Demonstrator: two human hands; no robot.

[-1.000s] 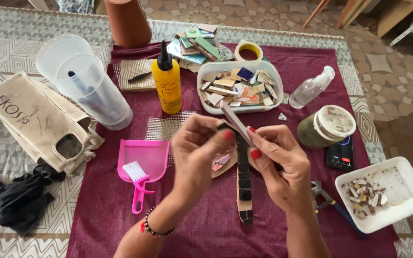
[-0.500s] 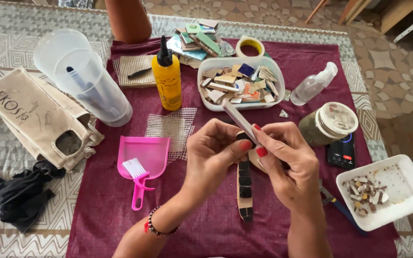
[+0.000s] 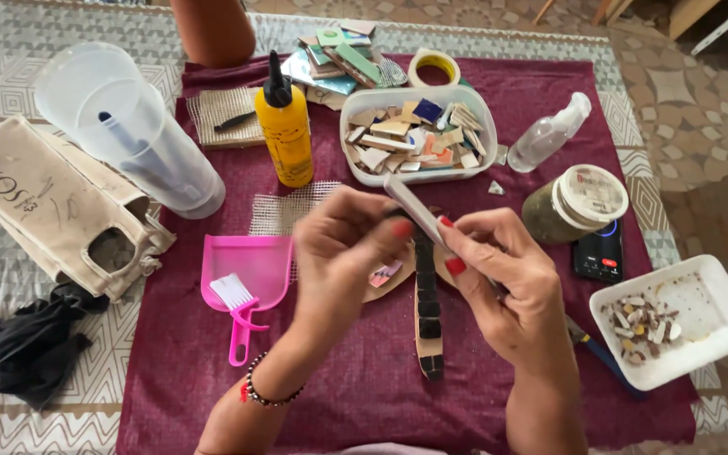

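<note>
both hands pinch a flat grey strip [image 3: 410,208], left hand [image 3: 343,244] and right hand [image 3: 499,270] fingers closed on it, white tub [image 3: 486,126] of tile pieces just beyond fingertips, small white tray [image 3: 718,324] of chips right of them.

Left hand [image 3: 343,244] has slid along the file [image 3: 410,206].

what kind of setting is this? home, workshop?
Most likely a home craft table set up for mosaic work, not a workshop. A maroon cloth covers the table, a white tub of tile pieces sits beside a yellow glue bottle, and the tiled floor looks domestic.
</note>
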